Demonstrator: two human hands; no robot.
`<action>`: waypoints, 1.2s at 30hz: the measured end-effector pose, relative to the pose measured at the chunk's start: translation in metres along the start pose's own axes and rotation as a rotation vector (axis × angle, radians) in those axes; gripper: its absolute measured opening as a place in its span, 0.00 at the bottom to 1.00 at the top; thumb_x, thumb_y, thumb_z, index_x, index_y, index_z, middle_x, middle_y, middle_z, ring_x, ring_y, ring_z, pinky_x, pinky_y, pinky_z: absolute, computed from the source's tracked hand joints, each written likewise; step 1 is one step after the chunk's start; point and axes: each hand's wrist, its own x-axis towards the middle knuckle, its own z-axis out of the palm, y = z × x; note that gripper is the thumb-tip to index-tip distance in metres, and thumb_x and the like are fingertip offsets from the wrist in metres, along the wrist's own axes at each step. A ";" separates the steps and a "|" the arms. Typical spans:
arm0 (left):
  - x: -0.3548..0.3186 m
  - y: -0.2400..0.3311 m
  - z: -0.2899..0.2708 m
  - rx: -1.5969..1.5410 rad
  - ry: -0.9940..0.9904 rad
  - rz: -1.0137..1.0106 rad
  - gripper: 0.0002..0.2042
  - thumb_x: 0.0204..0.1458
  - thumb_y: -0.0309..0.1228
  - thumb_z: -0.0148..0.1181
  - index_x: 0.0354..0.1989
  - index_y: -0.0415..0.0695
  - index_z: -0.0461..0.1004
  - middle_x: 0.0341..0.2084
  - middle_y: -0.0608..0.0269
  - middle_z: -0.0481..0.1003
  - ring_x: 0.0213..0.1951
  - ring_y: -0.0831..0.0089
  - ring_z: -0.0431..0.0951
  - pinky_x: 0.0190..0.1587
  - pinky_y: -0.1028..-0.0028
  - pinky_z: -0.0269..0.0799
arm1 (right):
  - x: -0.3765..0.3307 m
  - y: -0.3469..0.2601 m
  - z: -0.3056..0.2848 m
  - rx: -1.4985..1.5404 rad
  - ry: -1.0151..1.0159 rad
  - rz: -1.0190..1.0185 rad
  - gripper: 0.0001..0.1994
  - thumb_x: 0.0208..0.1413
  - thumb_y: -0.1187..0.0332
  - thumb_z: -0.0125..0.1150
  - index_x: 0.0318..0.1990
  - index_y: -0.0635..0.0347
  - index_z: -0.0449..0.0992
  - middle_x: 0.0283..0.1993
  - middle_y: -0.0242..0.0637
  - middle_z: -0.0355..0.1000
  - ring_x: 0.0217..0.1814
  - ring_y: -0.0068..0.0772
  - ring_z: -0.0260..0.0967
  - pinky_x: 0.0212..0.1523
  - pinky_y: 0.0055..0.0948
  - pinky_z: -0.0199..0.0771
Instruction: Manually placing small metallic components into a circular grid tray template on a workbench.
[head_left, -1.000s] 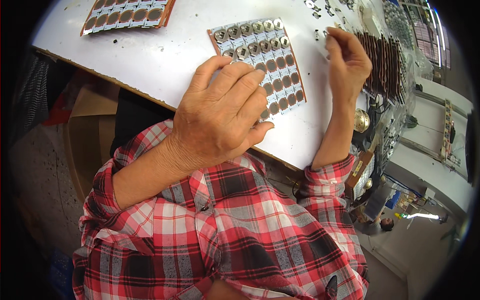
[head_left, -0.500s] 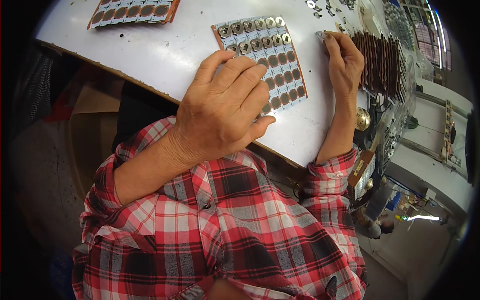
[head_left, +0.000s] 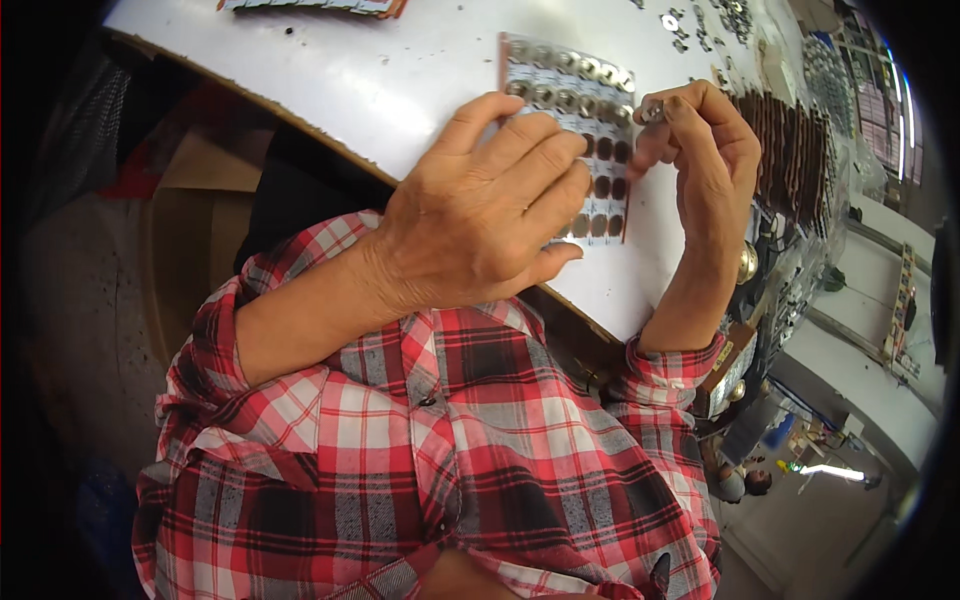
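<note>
A panel of small circuit boards (head_left: 566,79) lies on the white table. Silvery metal clips (head_left: 566,101) fill its two far rows, while bare dark round pads (head_left: 606,187) show in the nearer rows. My left hand (head_left: 480,205) spreads over the panel's left side, thumb apart and fingers bent; it covers part of the rows. At the panel's right edge, my right hand (head_left: 712,155) pinches a small metal clip (head_left: 653,112) between thumb and forefinger. Its other fingers are slightly blurred.
Loose metal clips (head_left: 735,18) lie scattered at the far right. A row of brown panels (head_left: 790,150) stands on edge beyond my right hand. Another panel (head_left: 365,6) is cut off at the far left. The table's front edge (head_left: 270,110) runs slantwise before me.
My right hand has moved in to the panel's right edge with the clip. The view has shifted, so the panel sits farther right; my left hand stays over it.
</note>
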 end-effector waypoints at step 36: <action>0.012 -0.015 -0.028 -0.878 0.211 -0.462 0.04 0.61 0.19 0.63 0.43 0.34 0.79 0.46 0.56 0.79 0.47 0.74 0.79 0.53 0.75 0.76 | -0.010 -0.007 0.055 0.404 -0.150 -0.024 0.10 0.62 0.75 0.67 0.48 0.68 0.80 0.34 0.38 0.80 0.27 0.21 0.77 0.23 0.20 0.80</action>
